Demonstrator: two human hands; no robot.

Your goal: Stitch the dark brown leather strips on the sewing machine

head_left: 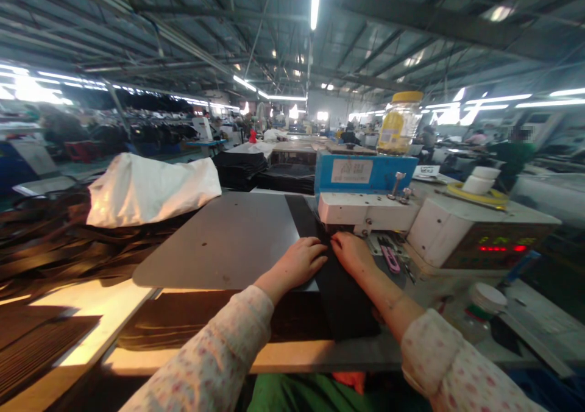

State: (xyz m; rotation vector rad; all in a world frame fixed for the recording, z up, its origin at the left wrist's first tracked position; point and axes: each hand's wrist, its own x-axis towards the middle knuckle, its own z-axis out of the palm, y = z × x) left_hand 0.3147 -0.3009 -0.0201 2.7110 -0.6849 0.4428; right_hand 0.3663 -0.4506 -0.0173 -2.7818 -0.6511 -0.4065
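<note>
A long black fabric strip (340, 290) runs over the steel plate (233, 235) and hangs toward the table's front edge. My left hand (299, 261) lies palm down at the strip's left side, fingers stretched out over it. Close beside the sewing machine's white head (365, 209), my right hand (351, 250) has its fingers pressed together on the strip's right edge. The fabric directly under the machine head is hidden. Pink-handled thread snips (390, 258) lie just right of my right hand.
Left of the plate, a white cloth bundle (153, 189) rests on brown strips (41, 235). Black fabric stacks (240, 167) stand behind. To the right are a control box (484, 235) with red digits and a lidded jar (485, 308). A yellow-lidded jar (400, 122) tops the machine.
</note>
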